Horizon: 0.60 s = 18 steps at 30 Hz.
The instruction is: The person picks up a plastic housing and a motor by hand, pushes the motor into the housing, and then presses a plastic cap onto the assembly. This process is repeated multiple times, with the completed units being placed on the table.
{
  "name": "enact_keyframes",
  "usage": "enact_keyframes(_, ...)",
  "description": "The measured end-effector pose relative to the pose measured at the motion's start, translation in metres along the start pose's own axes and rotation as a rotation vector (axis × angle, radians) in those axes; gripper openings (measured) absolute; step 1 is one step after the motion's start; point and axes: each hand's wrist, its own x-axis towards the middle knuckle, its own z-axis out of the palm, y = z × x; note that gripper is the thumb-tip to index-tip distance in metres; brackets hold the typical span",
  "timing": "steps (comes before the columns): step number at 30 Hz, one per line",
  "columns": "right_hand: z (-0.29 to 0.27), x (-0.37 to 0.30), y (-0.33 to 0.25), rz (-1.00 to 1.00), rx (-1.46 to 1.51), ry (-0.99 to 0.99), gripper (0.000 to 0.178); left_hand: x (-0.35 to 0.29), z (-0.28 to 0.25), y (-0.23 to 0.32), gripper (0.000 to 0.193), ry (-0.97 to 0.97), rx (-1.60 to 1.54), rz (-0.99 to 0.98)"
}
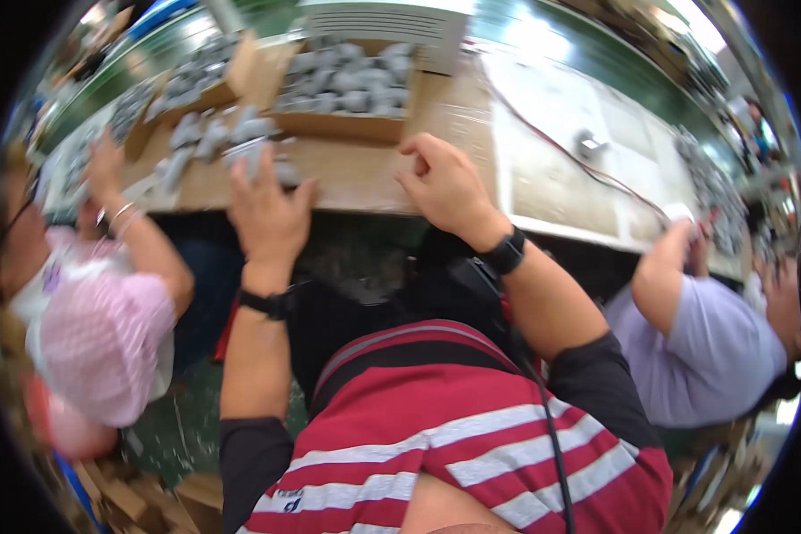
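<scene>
My left hand [271,209] reaches over the near side of a cardboard-covered bench with its fingers spread. Its fingertips are at a small pile of loose grey parts [212,138], some seemingly in clear wrapping; blur hides whether they touch. To the right, my right hand [452,191] hovers over bare cardboard, fingers curled toward the thumb, and no object shows in it. Beyond both hands, an open cardboard box [340,127] holds many rounded grey pieces in rows. Their exact kind is too blurred to make out.
Another box of grey parts [231,80] stands at the back left. A cable [552,138] crosses the pale bench top on the right, near a small grey metal piece [589,145]. Co-workers sit close on both sides: a pink-clad person [107,338] and one in a lilac shirt [712,347].
</scene>
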Motion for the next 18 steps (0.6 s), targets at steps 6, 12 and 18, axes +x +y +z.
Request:
enact_keyframes(6, -0.07, 0.032, 0.119, 0.042, -0.367, 0.558, 0.032, 0.008, 0.013, -0.027, 0.066, -0.012, 0.231, 0.012)
enact_keyframes(12, -0.182, 0.005, 0.236, -0.053, -1.377, 0.044, 0.016, 0.016, 0.01, -0.057, 0.066, -0.092, 0.022, -0.199)
enact_keyframes(18, -0.175, 0.012, 0.232, 0.424, -0.921, 0.166, 0.038, 0.042, 0.001, -0.09, 0.065, -0.145, 0.023, -0.35)
